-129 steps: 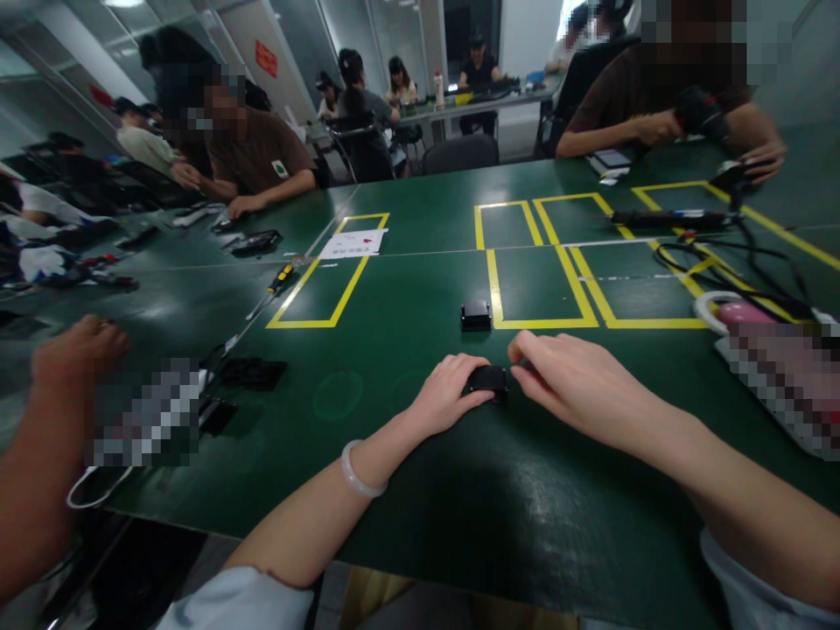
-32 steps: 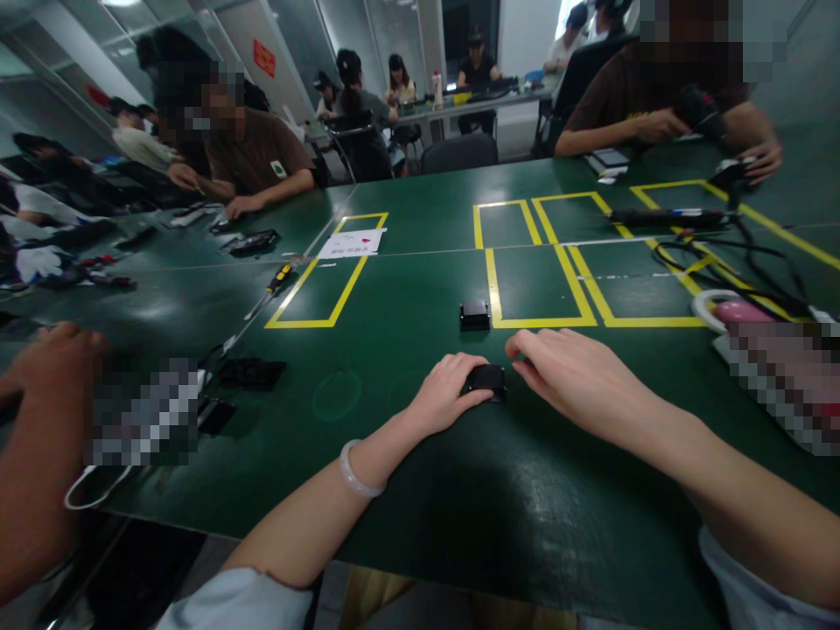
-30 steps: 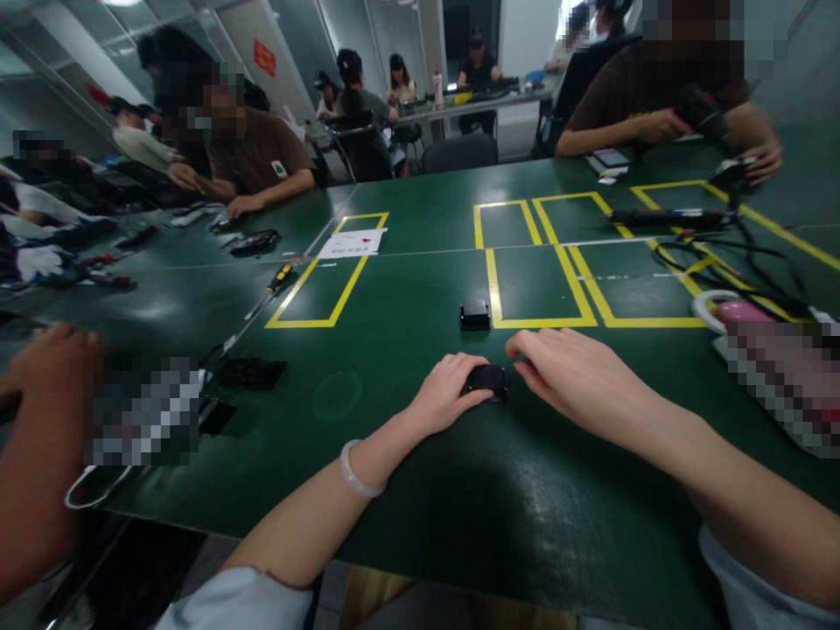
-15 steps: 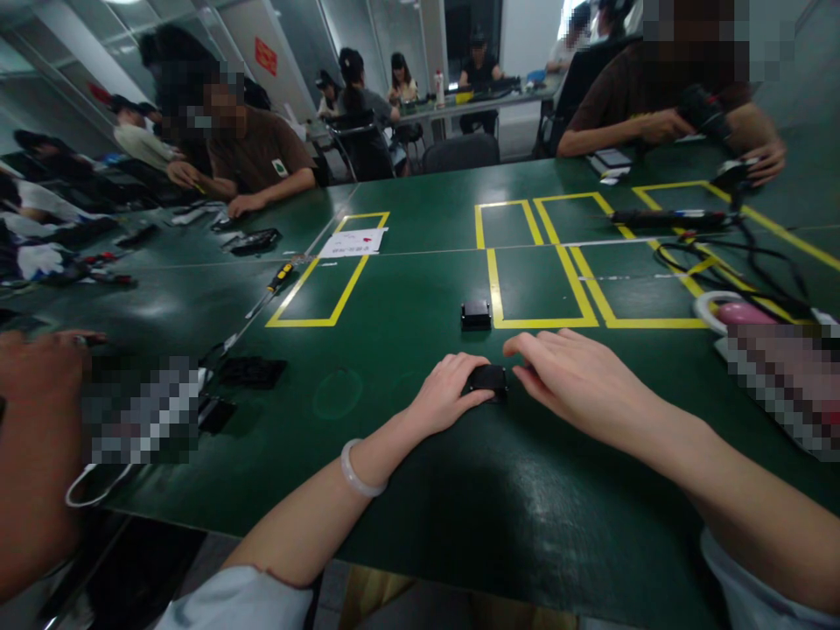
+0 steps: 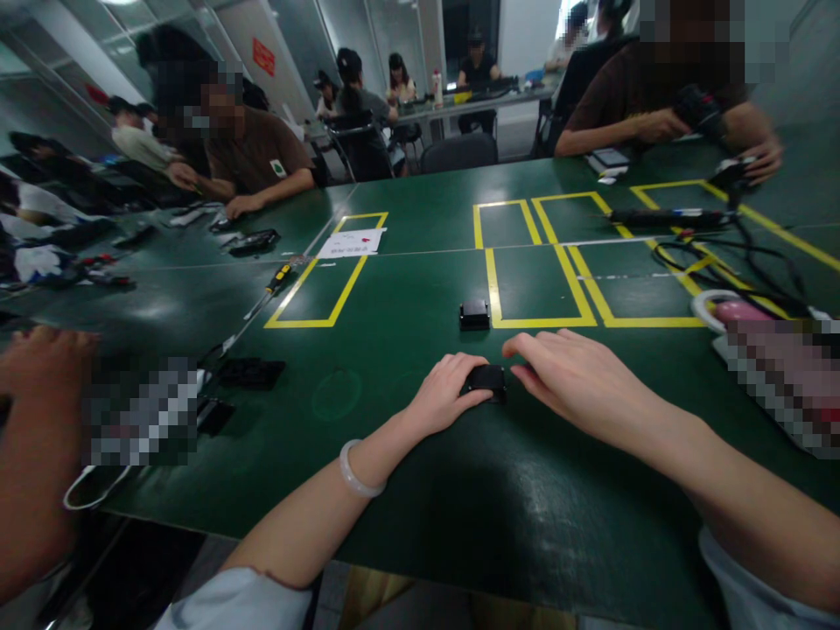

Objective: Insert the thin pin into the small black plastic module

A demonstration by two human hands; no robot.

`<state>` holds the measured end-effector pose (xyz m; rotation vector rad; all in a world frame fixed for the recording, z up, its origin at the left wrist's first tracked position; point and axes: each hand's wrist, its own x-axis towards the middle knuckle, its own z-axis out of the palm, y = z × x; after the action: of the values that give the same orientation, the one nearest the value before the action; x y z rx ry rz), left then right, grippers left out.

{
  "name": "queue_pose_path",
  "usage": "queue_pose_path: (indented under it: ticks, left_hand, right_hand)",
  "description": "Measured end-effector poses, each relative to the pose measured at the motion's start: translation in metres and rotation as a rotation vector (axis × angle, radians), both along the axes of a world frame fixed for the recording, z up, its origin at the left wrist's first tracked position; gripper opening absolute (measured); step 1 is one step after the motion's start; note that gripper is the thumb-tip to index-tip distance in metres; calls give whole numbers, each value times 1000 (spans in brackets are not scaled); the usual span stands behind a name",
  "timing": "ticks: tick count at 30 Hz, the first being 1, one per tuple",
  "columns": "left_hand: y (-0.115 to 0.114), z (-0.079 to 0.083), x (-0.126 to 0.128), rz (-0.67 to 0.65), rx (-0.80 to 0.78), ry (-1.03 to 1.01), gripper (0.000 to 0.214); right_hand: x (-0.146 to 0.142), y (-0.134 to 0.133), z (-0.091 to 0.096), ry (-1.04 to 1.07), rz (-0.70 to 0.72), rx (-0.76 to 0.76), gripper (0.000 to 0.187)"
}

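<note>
Near the middle of the green table [image 5: 420, 490], my left hand [image 5: 450, 389] is closed around the left end of a small black box-shaped part [image 5: 486, 378], its thumb along the near side. The part rests on the tabletop, and its exact kind cannot be made out. Just to its right hovers my right hand [image 5: 557, 367], fingers bent and a gap between forefinger and thumb. Nothing shows in that hand, and it looks apart from the part. A second, similar black part [image 5: 474, 314] stands a little farther away, beside a yellow tape corner, untouched.
Yellow tape rectangles [image 5: 543, 323] mark the table. At left lie a screwdriver [image 5: 279, 278], a flat black piece [image 5: 250, 373] and a blurred-out device, near a co-worker's arm [image 5: 39, 455]. Black cables [image 5: 741, 262] and a pink item [image 5: 738, 312] lie right. Co-workers sit opposite.
Both hands and the black parts keep their places, apart from a very slight shift of the whole view. The co-worker's hand at far left has moved slightly.
</note>
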<state>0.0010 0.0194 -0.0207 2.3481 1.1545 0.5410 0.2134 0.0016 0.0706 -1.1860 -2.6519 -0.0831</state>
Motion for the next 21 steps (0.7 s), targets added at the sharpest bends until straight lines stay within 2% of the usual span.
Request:
queue_pose_path:
  ticks: [5, 11, 15, 21]
  left_hand:
    - [0, 1, 0, 5, 4, 1, 35]
    - [0, 1, 0, -2, 13, 7, 35]
    - [0, 1, 0, 2, 14, 12, 34]
    - [0, 2, 0, 1, 11, 1, 35]
  right_hand:
    - [0, -1, 1, 22, 20, -4, 16]
    - [0, 0, 5, -32, 20, 56, 30]
    - [0, 1, 1, -1, -25, 24, 18]
    - [0, -2, 2, 64, 12, -38, 11]
